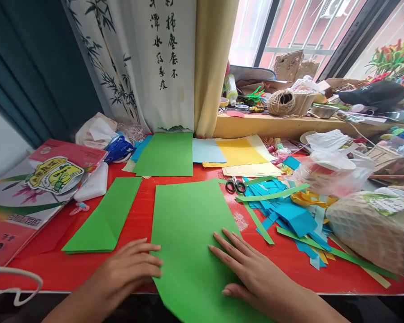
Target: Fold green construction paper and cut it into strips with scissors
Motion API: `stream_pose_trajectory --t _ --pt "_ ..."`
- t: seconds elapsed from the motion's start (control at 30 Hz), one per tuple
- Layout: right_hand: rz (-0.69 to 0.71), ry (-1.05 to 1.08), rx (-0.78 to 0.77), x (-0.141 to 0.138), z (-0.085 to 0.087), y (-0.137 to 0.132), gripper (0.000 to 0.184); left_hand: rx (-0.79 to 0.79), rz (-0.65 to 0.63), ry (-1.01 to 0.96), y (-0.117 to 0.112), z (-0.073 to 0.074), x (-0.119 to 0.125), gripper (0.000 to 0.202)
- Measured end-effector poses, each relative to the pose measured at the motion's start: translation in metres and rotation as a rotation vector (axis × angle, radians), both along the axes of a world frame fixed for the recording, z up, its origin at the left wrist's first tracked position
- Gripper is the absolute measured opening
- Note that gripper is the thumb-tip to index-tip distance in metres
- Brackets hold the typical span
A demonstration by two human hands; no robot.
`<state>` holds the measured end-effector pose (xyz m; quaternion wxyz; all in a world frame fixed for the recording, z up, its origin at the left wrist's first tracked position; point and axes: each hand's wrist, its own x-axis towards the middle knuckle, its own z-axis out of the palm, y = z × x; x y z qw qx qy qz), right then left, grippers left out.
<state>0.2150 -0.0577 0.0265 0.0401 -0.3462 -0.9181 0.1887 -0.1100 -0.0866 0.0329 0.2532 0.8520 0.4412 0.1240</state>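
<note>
Left hand [131, 264] first: fingers nearly together, tips on the left edge of the large green sheet [185, 229], thumb hidden, so I can't tell whether it pinches. Right hand [245, 269] lies open on top, palm down, fingers slightly apart, thumb out wide, gripping nothing. The sheet runs between and under these hands, its near end out past the red tabletop's [139, 215] front edge. Room? A red strip ahead of the left hand, up to the folded green paper [101, 220]. Tighter ahead of the right: scissors [235, 185] by the sheet's far corner, then blue scraps [283, 206] crowding its outer side.
</note>
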Motion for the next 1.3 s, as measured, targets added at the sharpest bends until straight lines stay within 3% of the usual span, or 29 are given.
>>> stream_pose_trajectory --t 0.1,0.17,0.27,0.33,0.4,0.5,0.67,0.73,1.3 --pt "0.003 -0.003 -0.021 -0.013 -0.003 0.005 0.069 -0.025 0.052 -0.110 0.020 0.020 0.006 0.025" --pt "-0.011 0.033 -0.036 -0.022 -0.006 0.012 0.069 -0.052 0.080 -0.077 0.039 0.036 0.019 0.024" --pt "-0.081 0.179 -0.102 -0.026 -0.010 0.023 0.065 -0.078 0.033 0.141 0.074 0.051 0.045 0.031" --pt "-0.180 0.337 -0.179 -0.022 -0.010 0.026 0.061 -0.056 -0.019 0.367 0.098 0.052 0.059 0.034" --pt "-0.318 0.498 -0.212 -0.013 -0.010 0.025 0.058 -0.050 -0.017 0.420 0.117 0.048 0.067 0.033" --pt "-0.423 0.591 -0.076 0.002 -0.006 0.016 0.058 -0.013 -0.009 0.404 0.137 0.038 0.070 0.032" --pt "-0.061 0.276 0.280 0.010 -0.002 -0.009 0.055 0.115 0.024 0.395 0.154 0.023 0.073 0.034" --pt "0.016 0.176 0.393 0.006 -0.004 -0.015 0.052 0.145 0.017 0.406 0.158 0.018 0.075 0.033" --pt "-0.065 0.065 0.643 -0.004 -0.032 -0.042 0.043 0.385 -0.036 0.366 0.169 -0.012 0.086 0.023"
